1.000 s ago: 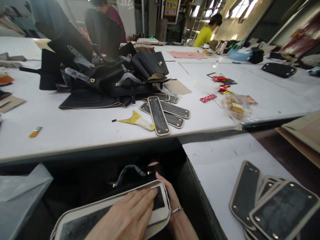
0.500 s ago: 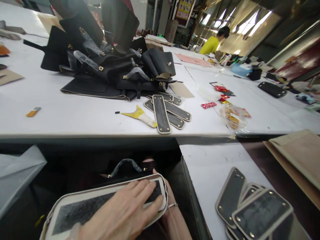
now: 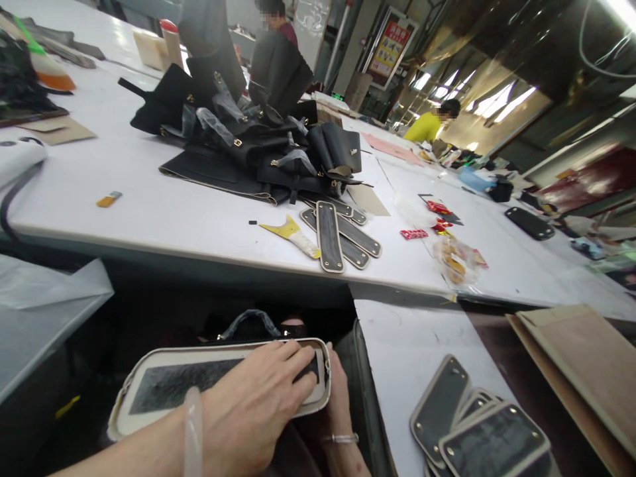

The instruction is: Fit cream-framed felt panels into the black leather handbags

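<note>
A black bag with a pale-rimmed base point(image 3: 122, 412) is tilted up in the lower middle, a dark panel point(image 3: 169, 387) set within the rim. Across the panel's right part lies my left hand point(image 3: 258, 391), its fingers bent and slightly apart, the tips on the panel's right end. My right hand point(image 3: 338, 381) grips the right end of the bag from behind, mostly hidden by the rim. Beyond the base shows the bag's plastic-wrapped handle point(image 3: 251, 316). To the right, several dark plates with pale edges point(image 3: 440, 404) are stacked on a white surface point(image 3: 397, 344).
On the white table point(image 3: 209, 232) are a heap of black bags point(image 3: 248, 146), more narrow plates point(image 3: 329, 235), a yellow-and-white tube point(image 3: 293, 237), a small brush point(image 3: 108, 199) and red wrappers point(image 3: 414, 234). Brown board point(image 3: 586, 358) stands at right. Two people are farther back.
The view has shifted left, so the table items appear farther right. The bag's base is more level. My left hand's fingers are more bent on the panel.
</note>
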A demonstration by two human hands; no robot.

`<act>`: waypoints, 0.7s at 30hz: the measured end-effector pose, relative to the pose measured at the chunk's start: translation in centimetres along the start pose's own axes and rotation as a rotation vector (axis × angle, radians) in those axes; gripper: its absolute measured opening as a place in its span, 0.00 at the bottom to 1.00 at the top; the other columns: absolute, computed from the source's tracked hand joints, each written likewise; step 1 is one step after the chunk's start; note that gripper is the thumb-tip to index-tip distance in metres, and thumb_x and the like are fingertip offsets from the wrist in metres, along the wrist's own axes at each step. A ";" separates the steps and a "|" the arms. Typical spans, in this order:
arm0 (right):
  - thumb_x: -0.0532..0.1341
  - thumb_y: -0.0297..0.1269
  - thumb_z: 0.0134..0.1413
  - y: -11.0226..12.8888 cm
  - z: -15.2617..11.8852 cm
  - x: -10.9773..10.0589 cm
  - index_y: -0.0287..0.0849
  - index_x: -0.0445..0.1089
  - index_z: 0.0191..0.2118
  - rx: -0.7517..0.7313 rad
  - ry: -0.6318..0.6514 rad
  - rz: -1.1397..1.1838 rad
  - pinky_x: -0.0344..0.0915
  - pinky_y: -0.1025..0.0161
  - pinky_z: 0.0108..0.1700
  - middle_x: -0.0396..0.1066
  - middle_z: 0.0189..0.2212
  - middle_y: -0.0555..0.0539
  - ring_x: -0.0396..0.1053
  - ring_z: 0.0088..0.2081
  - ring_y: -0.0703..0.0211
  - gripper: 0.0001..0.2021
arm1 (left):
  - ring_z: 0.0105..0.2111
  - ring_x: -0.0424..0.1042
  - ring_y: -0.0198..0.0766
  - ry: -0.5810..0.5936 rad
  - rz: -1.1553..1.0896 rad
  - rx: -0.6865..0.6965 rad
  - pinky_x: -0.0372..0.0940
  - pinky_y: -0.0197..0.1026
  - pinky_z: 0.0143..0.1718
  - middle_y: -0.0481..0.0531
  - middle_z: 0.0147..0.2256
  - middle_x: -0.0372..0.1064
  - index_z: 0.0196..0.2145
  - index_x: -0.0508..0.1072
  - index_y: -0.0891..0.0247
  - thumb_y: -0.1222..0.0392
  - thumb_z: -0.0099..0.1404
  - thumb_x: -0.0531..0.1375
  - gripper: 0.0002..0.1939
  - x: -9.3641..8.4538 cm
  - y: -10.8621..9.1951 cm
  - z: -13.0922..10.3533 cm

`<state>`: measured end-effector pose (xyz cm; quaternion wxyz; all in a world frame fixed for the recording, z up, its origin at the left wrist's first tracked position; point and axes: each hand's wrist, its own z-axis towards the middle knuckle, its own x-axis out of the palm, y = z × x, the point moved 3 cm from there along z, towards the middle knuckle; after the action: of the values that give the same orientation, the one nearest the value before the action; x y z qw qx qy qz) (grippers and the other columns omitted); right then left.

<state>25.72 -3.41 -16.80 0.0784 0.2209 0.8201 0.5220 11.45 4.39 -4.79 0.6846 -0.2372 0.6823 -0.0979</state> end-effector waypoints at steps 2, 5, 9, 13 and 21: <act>0.51 0.59 0.62 1.3 -1.7 -0.6 0.42 0.70 0.42 -0.097 -0.117 -0.088 0.64 0.63 0.33 0.68 0.31 0.47 0.66 0.32 0.57 0.24 | 0.47 0.68 0.49 0.017 0.023 0.013 0.66 0.50 0.48 0.60 0.47 0.68 0.42 0.69 0.65 0.66 0.59 0.57 0.12 -0.2 0.0 0.4; 0.55 0.57 0.60 3.5 -4.2 -0.4 0.39 0.71 0.43 -0.232 -0.184 -0.398 0.61 0.64 0.32 0.67 0.27 0.49 0.65 0.30 0.57 0.24 | 0.40 0.72 0.47 0.032 0.063 0.038 0.70 0.46 0.39 0.56 0.40 0.71 0.40 0.68 0.66 0.70 0.57 0.57 0.11 -0.8 0.3 1.4; 0.56 0.54 0.59 5.1 -5.5 0.5 0.39 0.72 0.41 -0.266 -0.208 -0.724 0.58 0.65 0.30 0.67 0.23 0.49 0.65 0.29 0.56 0.21 | 0.31 0.73 0.45 -0.046 0.043 0.051 0.69 0.43 0.28 0.53 0.38 0.70 0.40 0.66 0.63 0.70 0.55 0.58 0.13 -2.0 1.2 3.0; 0.53 0.55 0.61 5.2 -5.2 0.7 0.40 0.72 0.33 -0.253 -0.213 -0.807 0.52 0.64 0.26 0.65 0.21 0.49 0.60 0.24 0.59 0.22 | 0.31 0.74 0.45 -0.044 0.037 0.070 0.65 0.42 0.25 0.52 0.40 0.72 0.38 0.72 0.60 0.68 0.56 0.58 0.11 -2.7 2.0 4.9; 0.47 0.58 0.61 5.1 -4.8 0.4 0.43 0.64 0.26 -0.202 -0.205 -0.951 0.46 0.65 0.21 0.55 0.16 0.53 0.55 0.19 0.62 0.25 | 0.37 0.75 0.48 0.124 0.038 0.125 0.61 0.41 0.27 0.53 0.34 0.78 0.33 0.80 0.57 0.69 0.54 0.61 0.11 -2.4 3.4 8.1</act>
<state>25.14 -5.33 -10.08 0.4090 -0.1361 0.7636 0.4808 18.58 10.03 -4.57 0.6564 -0.1745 0.7201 -0.1419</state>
